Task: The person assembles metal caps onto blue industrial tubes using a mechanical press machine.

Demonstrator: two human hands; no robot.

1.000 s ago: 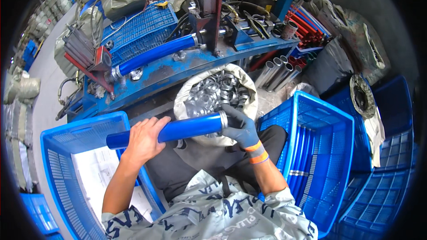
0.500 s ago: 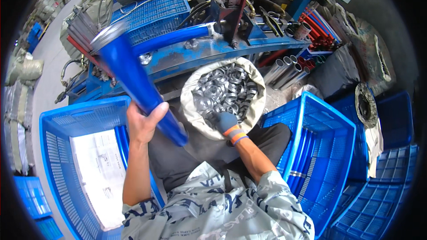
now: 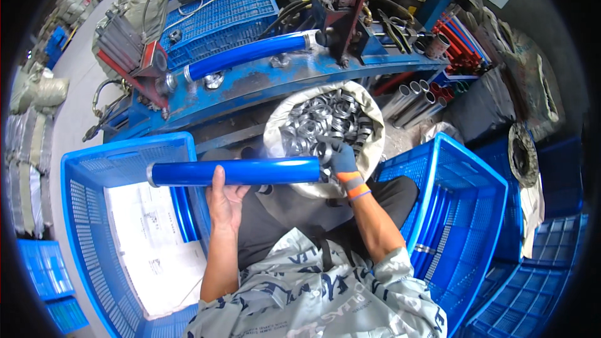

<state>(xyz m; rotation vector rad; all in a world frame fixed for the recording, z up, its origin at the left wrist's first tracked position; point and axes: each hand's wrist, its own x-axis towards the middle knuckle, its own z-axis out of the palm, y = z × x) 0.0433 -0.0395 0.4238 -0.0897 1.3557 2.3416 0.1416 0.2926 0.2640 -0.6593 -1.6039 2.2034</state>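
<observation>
My left hand [image 3: 224, 200], bare, grips a long blue tube [image 3: 235, 172] from below and holds it level across my lap. A metal ring cap shows on the tube's left end. My right hand [image 3: 341, 161] wears a blue-grey glove with an orange cuff and holds a metal ring [image 3: 323, 152] against the tube's right end. Just behind that hand a white sack [image 3: 372, 116] stands open, full of several metal rings [image 3: 325, 119].
A blue workbench [image 3: 250, 84] with a press fixture carries another blue tube [image 3: 247, 53]. A blue crate [image 3: 87, 213] at my left holds paper and a blue tube. A blue crate [image 3: 476, 181] at my right holds blue tubes. Metal pipes [image 3: 413, 97] stand behind the sack.
The blue tube swung from steeply tilted up to the left down to level across my lap. My right hand came out of the sack to the tube's right end.
</observation>
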